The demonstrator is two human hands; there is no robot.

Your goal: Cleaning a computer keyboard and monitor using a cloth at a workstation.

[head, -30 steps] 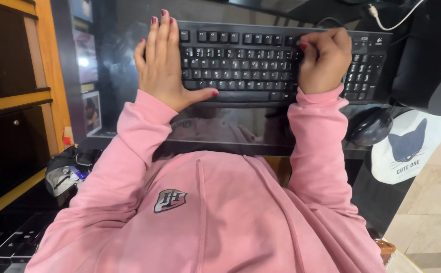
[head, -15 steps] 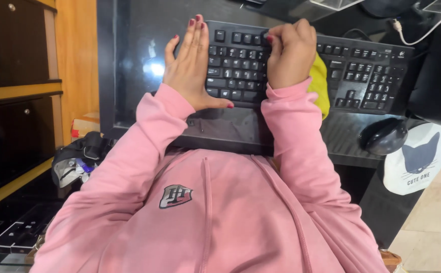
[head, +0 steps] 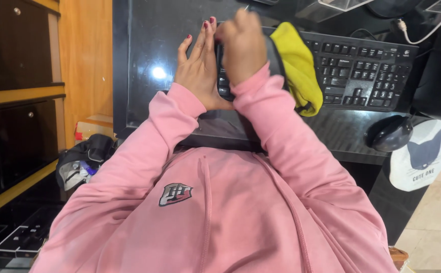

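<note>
A black keyboard [head: 362, 65] lies on a glossy black desk [head: 144, 50]. My left hand [head: 199, 68] lies flat with straight fingers against the keyboard's left end, thumb along its front edge. My right hand [head: 240, 45], blurred by motion, is a fist on the keyboard's left part, right beside my left hand. It grips a yellow cloth [head: 299, 65] that trails to the right over the keys. Both arms are in pink hoodie sleeves.
A black mouse [head: 390, 132] sits at the desk's right front, beside a white item with a cat print [head: 423, 151]. A white cable [head: 423, 28] runs at top right. Wooden shelving [head: 23, 93] stands left, and a dark bag [head: 81, 159] lies below.
My right hand has swept with the yellow cloth from the keyboard's right side to its left end. My left hand has stayed at the left end.
</note>
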